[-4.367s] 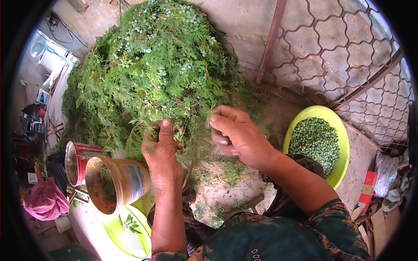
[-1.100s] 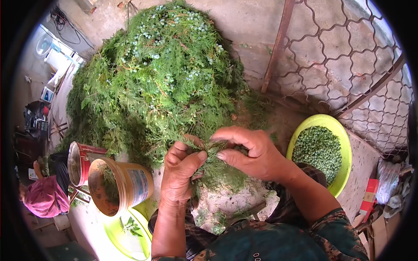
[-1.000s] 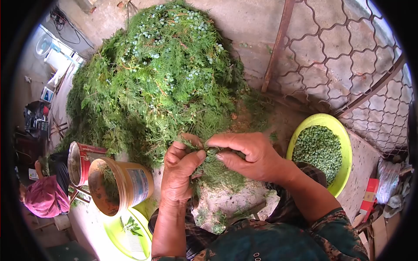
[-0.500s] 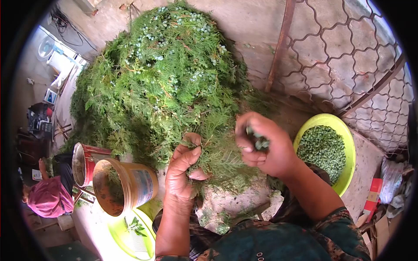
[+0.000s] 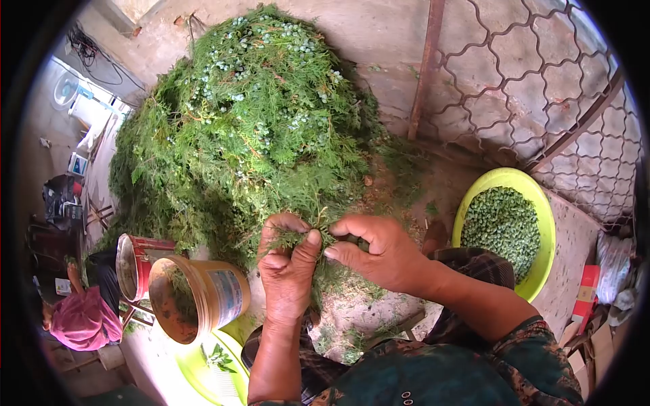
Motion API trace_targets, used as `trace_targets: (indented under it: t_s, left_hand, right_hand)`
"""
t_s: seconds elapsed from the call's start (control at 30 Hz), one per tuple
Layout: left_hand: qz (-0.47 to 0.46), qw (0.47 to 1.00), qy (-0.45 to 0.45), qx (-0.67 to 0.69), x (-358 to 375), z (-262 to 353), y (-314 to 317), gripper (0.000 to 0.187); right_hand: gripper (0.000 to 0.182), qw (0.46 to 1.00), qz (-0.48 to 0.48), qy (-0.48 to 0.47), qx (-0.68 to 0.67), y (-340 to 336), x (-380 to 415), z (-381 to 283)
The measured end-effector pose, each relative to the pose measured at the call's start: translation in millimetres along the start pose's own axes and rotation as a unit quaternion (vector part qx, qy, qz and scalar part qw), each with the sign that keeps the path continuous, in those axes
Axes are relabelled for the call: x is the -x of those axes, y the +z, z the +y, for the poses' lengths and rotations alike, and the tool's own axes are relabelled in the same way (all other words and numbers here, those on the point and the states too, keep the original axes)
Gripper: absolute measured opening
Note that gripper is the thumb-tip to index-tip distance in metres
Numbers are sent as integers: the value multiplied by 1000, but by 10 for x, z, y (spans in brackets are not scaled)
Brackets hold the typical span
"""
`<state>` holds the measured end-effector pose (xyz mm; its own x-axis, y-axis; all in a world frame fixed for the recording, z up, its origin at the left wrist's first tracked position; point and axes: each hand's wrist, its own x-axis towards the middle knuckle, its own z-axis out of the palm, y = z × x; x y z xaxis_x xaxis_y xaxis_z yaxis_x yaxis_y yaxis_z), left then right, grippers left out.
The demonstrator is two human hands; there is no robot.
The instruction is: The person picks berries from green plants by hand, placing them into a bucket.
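My left hand (image 5: pixel 288 277) is closed around a green evergreen sprig (image 5: pixel 321 230), with its thumb pointing up along the stems. From the other side my right hand (image 5: pixel 379 250) pinches at the same sprig, thumb and forefinger close to my left thumb. Whether berries lie inside the curled right fingers is hidden. Just beyond both hands rises a big heap of evergreen branches (image 5: pixel 250 128), dotted with pale blue-green berries. To the right, a yellow-green basin (image 5: pixel 550 233) holds many loose green berries (image 5: pixel 501 227).
A tan bucket (image 5: pixel 227 298) and a red bucket (image 5: pixel 145 250) lean at left, above another yellow-green basin (image 5: pixel 193 372) with a leafy sprig. A wire mesh panel (image 5: pixel 501 81) stands right. Someone in a pink top (image 5: pixel 84 318) sits far left. Boxes (image 5: pixel 586 294) lie at right.
My right hand, which showed several berries in its curled fingers, has moved left and down to meet the left hand at the sprig. The left hand keeps its hold.
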<state>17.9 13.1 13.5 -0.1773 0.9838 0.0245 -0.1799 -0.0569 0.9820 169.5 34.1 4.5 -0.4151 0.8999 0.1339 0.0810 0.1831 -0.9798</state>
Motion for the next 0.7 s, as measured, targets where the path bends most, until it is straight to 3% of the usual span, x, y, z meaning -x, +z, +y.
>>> trace_targets:
  t_s: [0.1, 0.17, 0.2, 0.3, 0.4, 0.47, 0.53, 0.6, 0.7]
  left_hand:
    - [-19, 999, -19, 34, 2, 31, -41, 19]
    - [-34, 981, -105, 157, 5, 78, -74, 19]
    - [-36, 982, -106, 155, 0, 80, -64, 19]
    - [-36, 991, -75, 105, -7, 45, -17, 20]
    - [-13, 1000, -10, 17, 2, -17, -25, 22]
    - [-41, 964, -157, 210, 1, 30, -67, 25]
    - [-15, 960, -167, 224, 48, 37, -53, 28]
    - [19, 948, -181, 262, 67, -20, -20, 42]
    - [-44, 931, -197, 303, 25, -118, -106, 44]
  right_hand:
    - [21, 998, -12, -12, -57, 8, -3, 11]
    - [21, 994, -31, 16, -107, -19, -27, -54]
    - [22, 986, -51, 45, -155, -30, -35, -82]
    - [22, 987, -55, 90, -123, -36, -27, -96]
    - [25, 991, -80, 58, -94, -55, -50, 63]
    - [24, 977, -100, 73, -171, -75, -39, -18]
    - [24, 957, -118, 84, -251, -78, -30, -124]
    - [19, 929, -92, 153, -324, -62, -1, -183]
    - [12, 896, -100, 187, -391, -83, -9, -152]
